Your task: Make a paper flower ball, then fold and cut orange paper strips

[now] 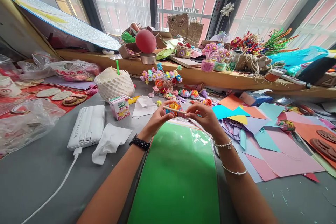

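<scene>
Both hands meet above the far end of a green mat (181, 175). Between them a thin pale stick (173, 110) lies nearly level. My left hand (159, 118) has its fingers closed around the stick's left end. At the other end, my right hand (201, 114) pinches it with bent fingers. Right behind the stick shows a multicoloured folded-paper ball (174, 106), orange, yellow and blue; whether my fingers also hold it I cannot tell. Similar paper balls (194, 94) sit just beyond the hands.
On the left are a white power bank (88, 126) with a cable, crumpled tissue (111, 141), a small drink carton (119, 107) and a coconut (114, 84) with a green straw. Coloured paper sheets (286, 150) spread to the right. Flower crafts (162, 79) stand behind, below a cluttered ledge (189, 74).
</scene>
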Demonstrator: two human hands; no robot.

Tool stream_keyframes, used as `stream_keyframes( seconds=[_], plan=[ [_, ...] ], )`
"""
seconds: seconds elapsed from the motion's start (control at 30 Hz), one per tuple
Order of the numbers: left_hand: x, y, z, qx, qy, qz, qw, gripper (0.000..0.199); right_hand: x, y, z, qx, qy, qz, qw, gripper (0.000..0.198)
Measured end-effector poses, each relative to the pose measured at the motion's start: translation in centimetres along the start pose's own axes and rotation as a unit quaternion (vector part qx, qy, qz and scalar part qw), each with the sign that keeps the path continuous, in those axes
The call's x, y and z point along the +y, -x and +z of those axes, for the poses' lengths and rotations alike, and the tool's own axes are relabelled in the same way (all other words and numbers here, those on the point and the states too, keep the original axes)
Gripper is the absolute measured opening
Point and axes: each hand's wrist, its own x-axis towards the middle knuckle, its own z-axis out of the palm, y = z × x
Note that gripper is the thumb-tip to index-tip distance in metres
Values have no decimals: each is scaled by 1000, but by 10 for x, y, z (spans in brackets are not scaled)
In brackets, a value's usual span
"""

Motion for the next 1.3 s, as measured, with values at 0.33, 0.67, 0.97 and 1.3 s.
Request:
stream_keyframes(
  seconds=[0.33, 0.67, 0.97, 1.3],
  plan=[
    [-3, 2, -3, 7, -24, -17, 1000, 77, -2, 1, 1, -41, -30, 29, 998, 20],
    [-3, 3, -2, 8, -22, -19, 1000, 75, 0, 1, 1, -52, -51, 51, 996, 24],
    [-3, 4, 0, -12, -39, -6, 999, 66, -2, 2, -1, -102, -124, 78, 984, 21],
    [-8, -2, 4, -19, 38, -33, 999, 49, -2, 1, 4, -56, -58, 27, 996, 17]
  ],
)
